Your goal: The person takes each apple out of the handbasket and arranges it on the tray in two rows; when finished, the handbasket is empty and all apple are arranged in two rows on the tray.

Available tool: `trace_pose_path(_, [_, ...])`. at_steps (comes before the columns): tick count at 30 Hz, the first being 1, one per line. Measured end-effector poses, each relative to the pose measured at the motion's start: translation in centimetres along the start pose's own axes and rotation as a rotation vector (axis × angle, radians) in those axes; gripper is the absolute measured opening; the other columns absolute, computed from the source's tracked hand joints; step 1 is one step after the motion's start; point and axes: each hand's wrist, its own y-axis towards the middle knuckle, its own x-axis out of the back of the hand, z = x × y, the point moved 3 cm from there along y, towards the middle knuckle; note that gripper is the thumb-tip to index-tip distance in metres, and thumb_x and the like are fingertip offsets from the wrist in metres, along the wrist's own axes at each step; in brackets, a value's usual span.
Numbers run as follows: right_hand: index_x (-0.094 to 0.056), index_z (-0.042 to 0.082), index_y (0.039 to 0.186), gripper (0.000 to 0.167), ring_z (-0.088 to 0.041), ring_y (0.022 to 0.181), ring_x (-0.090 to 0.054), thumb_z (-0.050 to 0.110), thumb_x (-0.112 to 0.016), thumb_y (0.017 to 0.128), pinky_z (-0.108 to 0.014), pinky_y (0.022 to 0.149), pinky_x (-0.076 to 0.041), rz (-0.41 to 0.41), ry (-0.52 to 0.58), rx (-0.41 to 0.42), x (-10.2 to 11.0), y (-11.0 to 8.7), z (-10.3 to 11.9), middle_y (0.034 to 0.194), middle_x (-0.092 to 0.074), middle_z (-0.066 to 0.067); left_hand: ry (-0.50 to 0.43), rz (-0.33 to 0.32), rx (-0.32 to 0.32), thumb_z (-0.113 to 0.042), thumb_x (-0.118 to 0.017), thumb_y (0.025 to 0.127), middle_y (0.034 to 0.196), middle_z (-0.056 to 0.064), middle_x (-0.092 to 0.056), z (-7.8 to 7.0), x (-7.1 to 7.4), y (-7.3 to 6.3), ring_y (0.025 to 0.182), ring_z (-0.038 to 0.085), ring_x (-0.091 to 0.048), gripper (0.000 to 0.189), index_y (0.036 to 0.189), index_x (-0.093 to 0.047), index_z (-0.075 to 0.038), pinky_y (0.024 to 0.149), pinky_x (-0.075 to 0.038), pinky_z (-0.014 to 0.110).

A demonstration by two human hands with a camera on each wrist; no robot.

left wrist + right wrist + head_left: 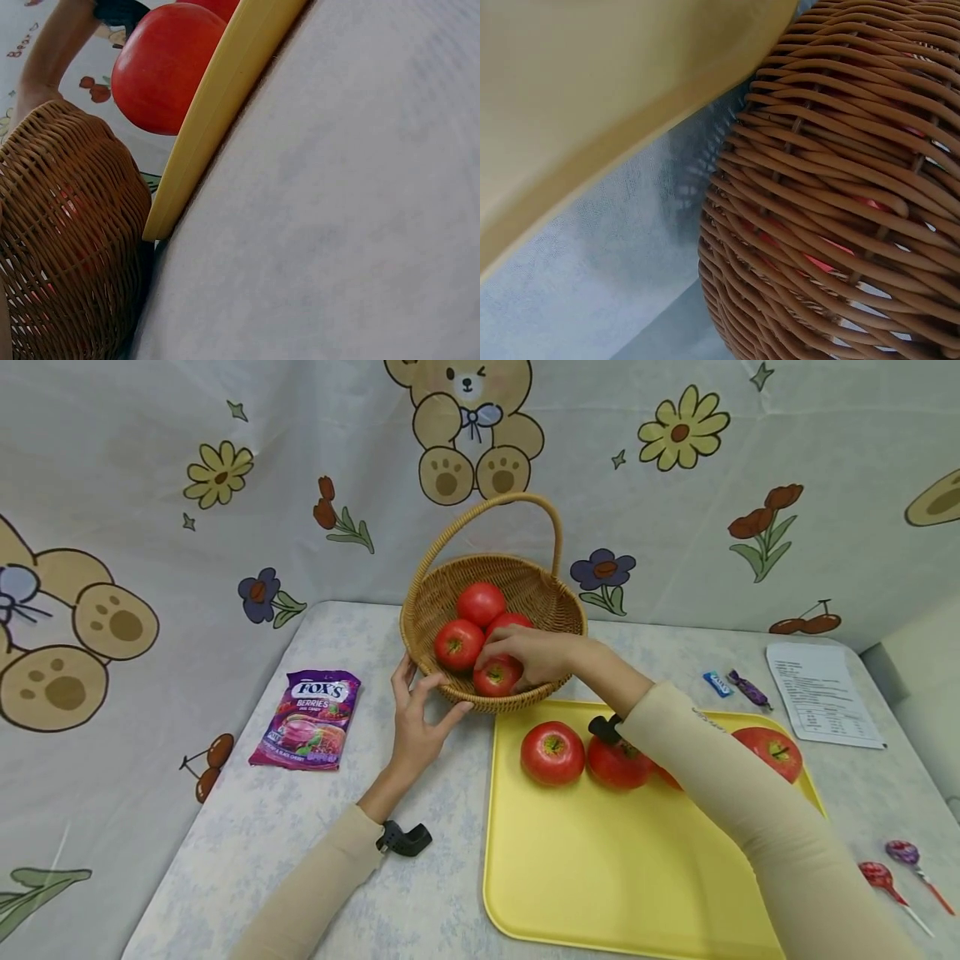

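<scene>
My right hand (pixel 534 656) holds the near apple (pixel 495 680) inside the wicker basket (pixel 536 593), beyond the yellow tray (pixel 585 877); my left hand (pixel 418 735), fingers spread, touches the basket's near left side. If I lean on the near rim, the basket could tip and spill; a loose grip might drop and bruise the apple. At left, the purple bag (pixel 307 722) reads "FOX'S BERRIES"; the printed slip (pixel 825 693) at right is too small to read.

Comprises: one wicker basket (pixel 553 610); one yellow tray (pixel 600 868); eight visible red apples (pixel 552 755), four in basket, four on tray (one mostly behind a sleeve (pixel 723 781)); one candy bag (pixel 309 722); two wrapped candies (pixel 717 684); two lollipops (pixel 876 874); one printed sheet (pixel 825 693).
</scene>
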Motion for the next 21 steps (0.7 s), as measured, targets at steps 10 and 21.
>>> trace_pose_path(10, [-0.064,0.024,0.122,0.053,-0.023,0.122,-0.046,0.019,-0.086,0.075,-0.044,0.106,-0.04,-0.08,-0.048,0.04,0.0,-0.1,0.0,0.126,-0.055,-0.002,-0.018,-0.006,-0.006,-0.008,-0.085,0.074,0.153,0.025,-0.019,0.3,-0.2,0.0,0.145,0.038,-0.021,0.046,0.112,-0.06,-0.004,0.106,-0.04,0.056])
trace_pose_path(21, [-0.062,0.022,0.125,0.055,-0.026,0.123,-0.048,0.022,-0.086,0.075,-0.048,0.104,-0.04,-0.277,0.019,0.081,1.9,-1.7,0.0,0.13,-0.055,-0.003,-0.008,-0.002,0.014,-0.024,-0.081,0.082,0.153,0.022,-0.021,0.3,0.0,0.0,0.147,0.032,-0.019,0.039,0.114,-0.059,-0.012,0.109,-0.035,0.059])
